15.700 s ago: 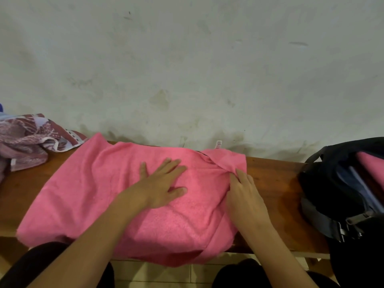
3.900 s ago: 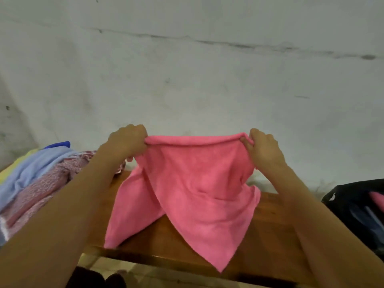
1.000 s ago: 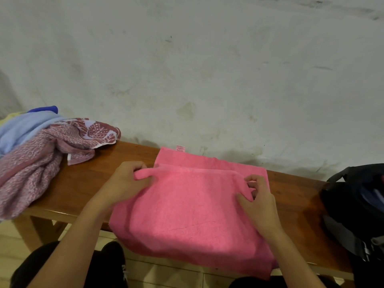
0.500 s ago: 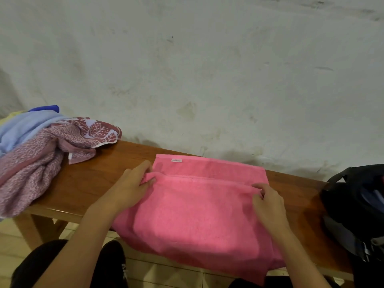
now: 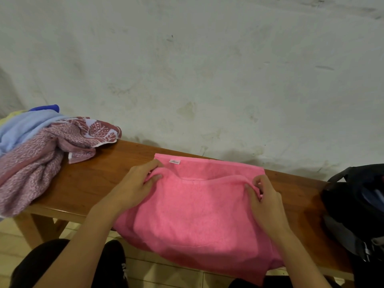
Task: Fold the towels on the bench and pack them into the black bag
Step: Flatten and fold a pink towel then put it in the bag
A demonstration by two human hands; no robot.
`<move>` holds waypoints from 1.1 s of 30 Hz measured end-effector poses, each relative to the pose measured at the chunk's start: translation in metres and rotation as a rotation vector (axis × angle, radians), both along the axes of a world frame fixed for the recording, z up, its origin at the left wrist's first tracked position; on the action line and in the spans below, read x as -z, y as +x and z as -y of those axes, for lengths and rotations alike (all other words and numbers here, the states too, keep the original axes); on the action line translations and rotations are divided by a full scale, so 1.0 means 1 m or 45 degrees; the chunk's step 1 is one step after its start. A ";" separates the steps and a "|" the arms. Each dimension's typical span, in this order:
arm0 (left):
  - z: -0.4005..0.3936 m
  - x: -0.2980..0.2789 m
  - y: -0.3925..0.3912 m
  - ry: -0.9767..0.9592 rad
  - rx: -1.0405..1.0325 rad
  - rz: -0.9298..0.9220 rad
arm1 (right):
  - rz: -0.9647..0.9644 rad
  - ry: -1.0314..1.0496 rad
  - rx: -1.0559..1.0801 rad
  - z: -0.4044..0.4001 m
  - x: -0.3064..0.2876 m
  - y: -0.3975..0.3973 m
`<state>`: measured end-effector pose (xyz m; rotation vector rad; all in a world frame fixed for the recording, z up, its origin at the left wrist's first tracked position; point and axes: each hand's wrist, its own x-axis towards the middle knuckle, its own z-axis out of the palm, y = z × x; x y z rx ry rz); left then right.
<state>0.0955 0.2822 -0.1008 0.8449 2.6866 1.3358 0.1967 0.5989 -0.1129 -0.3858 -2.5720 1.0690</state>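
A pink towel [image 5: 199, 206] lies folded on the wooden bench [image 5: 83, 183], its near part hanging over the front edge. My left hand [image 5: 135, 183] pinches the upper layer at its left corner. At the right corner my right hand [image 5: 264, 200] pinches the same layer with curled fingers. The lower layer shows behind them, with a small label near its far left corner. The black bag [image 5: 357, 204] stands open at the bench's right end.
A heap of unfolded towels lies at the bench's left end: a maroon patterned one [image 5: 41, 154] and a light blue one [image 5: 25, 127]. A stained wall runs right behind the bench. Tiled floor and my dark-clad knees show below.
Both hands have drawn the upper layer's edge a little toward me, so more of the lower layer shows. The edge now sags between my hands.
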 end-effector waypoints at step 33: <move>-0.002 0.009 -0.005 -0.083 -0.332 -0.015 | 0.202 0.140 0.171 -0.002 0.003 -0.008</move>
